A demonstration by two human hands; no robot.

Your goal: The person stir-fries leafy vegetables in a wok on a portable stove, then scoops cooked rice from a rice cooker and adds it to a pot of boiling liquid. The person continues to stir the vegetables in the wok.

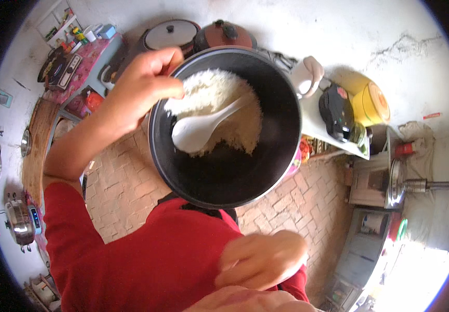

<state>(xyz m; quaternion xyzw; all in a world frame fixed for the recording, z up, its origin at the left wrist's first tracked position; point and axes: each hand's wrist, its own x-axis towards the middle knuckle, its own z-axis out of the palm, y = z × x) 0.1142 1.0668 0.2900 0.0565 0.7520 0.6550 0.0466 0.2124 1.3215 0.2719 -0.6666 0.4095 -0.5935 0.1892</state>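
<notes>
My left hand grips the rim of a dark rice-cooker inner pot at its upper left. The pot is tilted, its mouth facing me. White rice grains lie along its bottom and side. A white plastic spoon rests on the rice inside, its handle towards the upper right. My right hand is blurred and bent close to my red-sleeved chest, apart from the pot. Its fingers are too blurred to tell whether it holds anything.
Behind the pot stand a glass-lidded pan and a reddish lidded cooker. A white handled vessel, a black appliance and a yellow lidded bucket are to the right. At left is a gas stove; brick floor lies below.
</notes>
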